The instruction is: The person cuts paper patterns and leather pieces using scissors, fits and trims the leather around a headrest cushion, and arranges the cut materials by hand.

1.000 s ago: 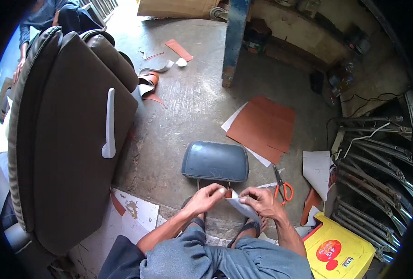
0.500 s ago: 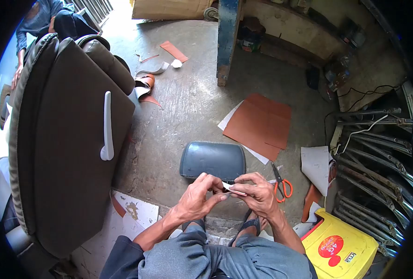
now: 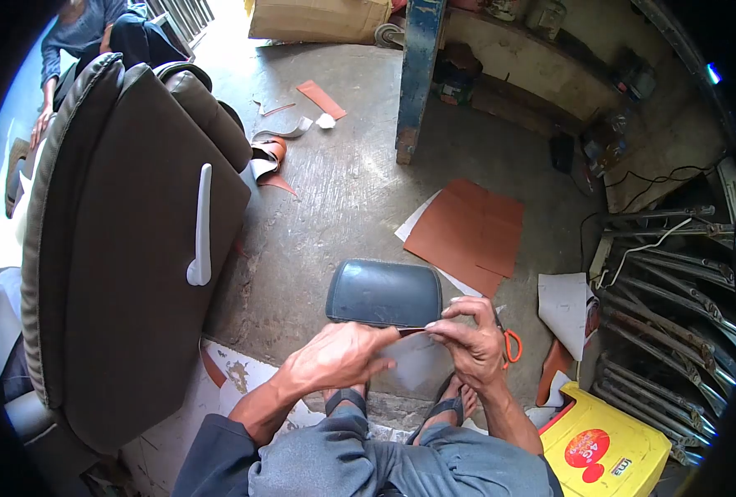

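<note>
From here I see the big brown seat standing on its side at the far left. The left hand grips one end of a blurred pale piece of material, above the person's feet. Just beyond it lies the dark headrest on the floor. The right hand pinches the material's other end, near the orange-handled scissors, which it partly hides.

Head cam, looks fwd + down, wide, single view
</note>
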A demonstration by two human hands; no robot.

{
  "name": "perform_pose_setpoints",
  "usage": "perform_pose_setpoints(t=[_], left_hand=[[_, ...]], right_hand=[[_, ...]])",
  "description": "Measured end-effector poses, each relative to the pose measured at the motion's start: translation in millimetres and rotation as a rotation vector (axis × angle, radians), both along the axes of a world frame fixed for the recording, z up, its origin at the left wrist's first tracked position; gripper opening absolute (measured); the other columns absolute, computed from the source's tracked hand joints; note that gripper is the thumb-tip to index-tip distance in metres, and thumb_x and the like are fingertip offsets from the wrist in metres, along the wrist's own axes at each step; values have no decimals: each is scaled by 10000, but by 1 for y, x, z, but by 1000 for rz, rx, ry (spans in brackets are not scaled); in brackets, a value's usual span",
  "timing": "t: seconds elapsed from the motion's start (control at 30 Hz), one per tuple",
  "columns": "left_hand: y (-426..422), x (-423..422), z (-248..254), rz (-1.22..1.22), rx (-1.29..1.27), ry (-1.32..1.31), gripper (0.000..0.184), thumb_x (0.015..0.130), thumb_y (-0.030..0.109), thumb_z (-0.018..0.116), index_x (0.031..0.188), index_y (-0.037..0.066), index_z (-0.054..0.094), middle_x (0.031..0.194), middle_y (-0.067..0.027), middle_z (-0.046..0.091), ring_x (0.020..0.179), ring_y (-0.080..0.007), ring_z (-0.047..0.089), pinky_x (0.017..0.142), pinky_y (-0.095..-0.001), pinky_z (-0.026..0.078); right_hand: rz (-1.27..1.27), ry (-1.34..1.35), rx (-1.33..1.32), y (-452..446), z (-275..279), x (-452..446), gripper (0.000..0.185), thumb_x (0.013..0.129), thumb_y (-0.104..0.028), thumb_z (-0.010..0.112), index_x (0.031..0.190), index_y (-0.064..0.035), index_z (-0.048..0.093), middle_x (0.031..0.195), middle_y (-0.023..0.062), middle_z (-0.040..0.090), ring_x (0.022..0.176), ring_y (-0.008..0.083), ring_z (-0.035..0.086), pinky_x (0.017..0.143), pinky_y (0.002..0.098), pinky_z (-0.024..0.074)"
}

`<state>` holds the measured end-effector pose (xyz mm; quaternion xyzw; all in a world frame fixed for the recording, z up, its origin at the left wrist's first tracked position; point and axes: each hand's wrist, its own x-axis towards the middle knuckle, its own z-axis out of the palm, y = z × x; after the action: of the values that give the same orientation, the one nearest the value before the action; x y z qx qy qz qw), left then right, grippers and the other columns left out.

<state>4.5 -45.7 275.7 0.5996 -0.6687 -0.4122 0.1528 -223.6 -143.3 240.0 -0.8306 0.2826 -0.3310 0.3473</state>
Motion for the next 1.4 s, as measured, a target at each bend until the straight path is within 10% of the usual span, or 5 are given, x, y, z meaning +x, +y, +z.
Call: perform_pose_setpoints(t=[0.33,0.6,0.77,0.87,1.4], left_hand=[[-8,-1,7,-61,-160,-176,278,905,339,693,1121,164,708,904,-87,723,779,-329,703,661,-453,545],[-16,67,-5,316,-353,-305,164,845,215,750,964,105,723,886,-101,708,830,-311,705,701,-414,564],[0,58,-58,442,-817,-326,96,823,52,731,916,61,709,893,-79,706,831,-274,699,724,-373,575],[32,57,-131,402,-635,-377,147,797,55,732,938,55,691,1087,-108,694,994,-289,681,832,-386,568],[-5,44,-212,1180,-32,76,351,860,264,762,1050,-24,693,1002,-175,711,916,-280,689,835,-383,545]], right_hand=[[195,114,-194,-7,15,9,217,766,-207,823,969,-152,767,1067,25,671,1129,267,594,995,498,423],[-189,35,-157,-36,12,-11,193,720,-61,819,900,-103,765,941,49,674,920,250,642,800,387,525],[-53,144,-432,-37,-23,-12,256,766,-153,811,1013,-134,747,1020,53,683,1074,277,622,857,411,511],[-32,393,-416,-26,-78,-22,217,806,-218,789,1005,-142,748,1092,65,704,1097,286,620,877,428,498],[-494,205,720,-39,-151,-6,482,853,-348,777,1116,43,676,969,163,737,879,216,703,830,344,548]])
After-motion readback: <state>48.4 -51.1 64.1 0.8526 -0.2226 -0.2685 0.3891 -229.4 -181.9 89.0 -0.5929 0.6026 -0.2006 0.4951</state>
